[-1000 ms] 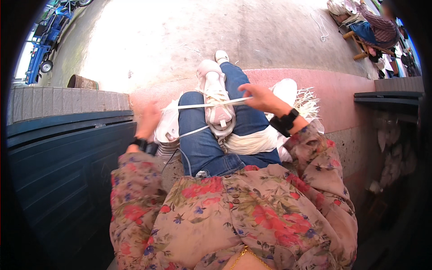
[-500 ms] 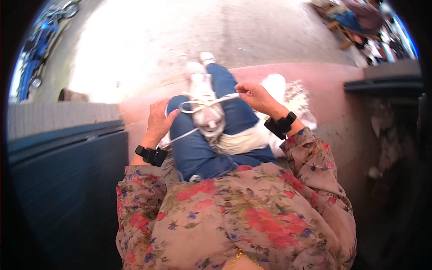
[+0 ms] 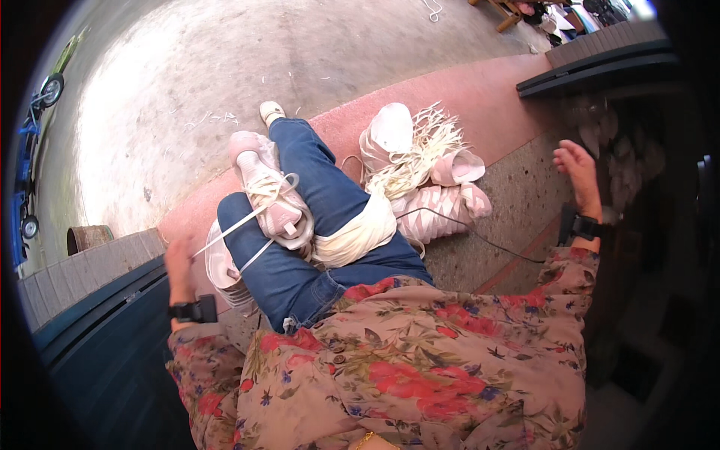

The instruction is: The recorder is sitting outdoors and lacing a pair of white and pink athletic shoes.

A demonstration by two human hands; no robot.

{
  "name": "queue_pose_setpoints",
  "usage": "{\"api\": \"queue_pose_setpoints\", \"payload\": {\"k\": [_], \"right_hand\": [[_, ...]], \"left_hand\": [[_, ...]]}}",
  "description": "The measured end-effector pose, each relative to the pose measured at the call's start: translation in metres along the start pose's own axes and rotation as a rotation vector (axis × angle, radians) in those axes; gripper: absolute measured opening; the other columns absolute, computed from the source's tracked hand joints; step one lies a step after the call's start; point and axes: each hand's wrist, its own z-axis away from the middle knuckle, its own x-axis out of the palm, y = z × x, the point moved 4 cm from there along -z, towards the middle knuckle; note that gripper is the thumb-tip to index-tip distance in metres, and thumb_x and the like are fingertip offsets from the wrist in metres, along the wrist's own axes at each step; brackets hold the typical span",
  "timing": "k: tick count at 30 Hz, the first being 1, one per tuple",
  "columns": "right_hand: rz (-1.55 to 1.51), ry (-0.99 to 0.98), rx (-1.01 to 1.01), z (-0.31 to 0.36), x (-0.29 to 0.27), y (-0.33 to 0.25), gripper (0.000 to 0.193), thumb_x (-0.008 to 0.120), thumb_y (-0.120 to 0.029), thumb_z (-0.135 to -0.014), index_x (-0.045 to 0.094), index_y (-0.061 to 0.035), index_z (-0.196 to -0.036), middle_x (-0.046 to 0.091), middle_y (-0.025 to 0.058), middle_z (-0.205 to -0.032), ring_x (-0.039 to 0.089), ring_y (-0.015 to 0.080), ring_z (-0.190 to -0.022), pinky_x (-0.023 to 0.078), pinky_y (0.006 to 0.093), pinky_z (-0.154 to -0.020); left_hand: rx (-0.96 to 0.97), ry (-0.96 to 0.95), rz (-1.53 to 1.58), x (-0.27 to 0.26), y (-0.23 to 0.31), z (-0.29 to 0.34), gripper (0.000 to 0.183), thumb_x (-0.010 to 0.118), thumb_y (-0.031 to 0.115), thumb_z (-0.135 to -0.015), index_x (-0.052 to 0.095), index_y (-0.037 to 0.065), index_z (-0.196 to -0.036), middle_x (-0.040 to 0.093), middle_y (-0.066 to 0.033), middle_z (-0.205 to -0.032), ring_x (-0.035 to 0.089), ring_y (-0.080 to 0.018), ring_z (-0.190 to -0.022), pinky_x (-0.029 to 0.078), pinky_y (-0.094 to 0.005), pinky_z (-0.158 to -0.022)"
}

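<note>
Since half a second ago I see the right hand (image 3: 576, 171) has let go of the lace and swung far out to the right, while my view has turned that way too. The pink-and-white shoe (image 3: 271, 191) lies between the person's legs, toe pointing away, against the left thigh. From it the cream lace (image 3: 234, 229) runs straight to the left hand (image 3: 179, 266), whose fingers are motion-blurred but appear to grasp it. The right hand is empty, fingers loosely curled, well apart from the shoe. A cream lace bundle (image 3: 358, 235) drapes the right thigh. Farther right I have a loose lace pile (image 3: 424, 150) beside more pink shoes (image 3: 442, 214); far left, a rusty bucket (image 3: 88, 238).
</note>
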Motion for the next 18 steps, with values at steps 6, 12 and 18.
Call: {"api": "queue_pose_setpoints", "payload": {"k": [6, 12, 18], "right_hand": [[-0.183, 0.002, 0.021, -0.017, 0.035, 0.044, 0.026, 0.054, -0.015, -0.082, 0.055, -0.0024, -0.105, 0.058, -0.0001, -0.078, 0.053, 0.0061, -0.067, 0.043, 0.0185, -0.060], [-0.086, -0.626, -0.150, 0.021, 0.260, 0.033, 0.020, 0.054, -0.010, -0.079, 0.058, 0.0001, -0.096, 0.058, 0.0034, -0.075, 0.054, 0.0107, -0.068, 0.044, 0.0231, -0.061], [-0.137, -0.917, -0.600, 0.099, 0.381, -0.099, 0.017, 0.053, -0.009, -0.078, 0.059, -0.0002, -0.090, 0.060, 0.0123, -0.077, 0.058, 0.0204, -0.072, 0.045, 0.0289, -0.066]], "left_hand": [[-0.312, 0.173, 0.618, -0.140, -0.081, 0.012, 0.010, 0.054, 0.018, -0.084, 0.050, 0.015, -0.075, 0.041, 0.0063, -0.054, 0.037, -0.0066, -0.046, 0.031, -0.0229, -0.043], [-0.159, 0.622, -0.495, -0.180, -0.112, 0.018, 0.016, 0.054, 0.019, -0.079, 0.058, 0.004, -0.081, 0.059, -0.0086, -0.070, 0.057, -0.0211, -0.064, 0.044, -0.0322, -0.057], [0.523, 0.233, -0.699, 0.015, 0.016, 0.017, 0.016, 0.051, 0.009, -0.076, 0.062, 0.002, -0.086, 0.060, -0.0154, -0.083, 0.055, -0.0314, -0.081, 0.043, -0.0381, -0.071]]}}
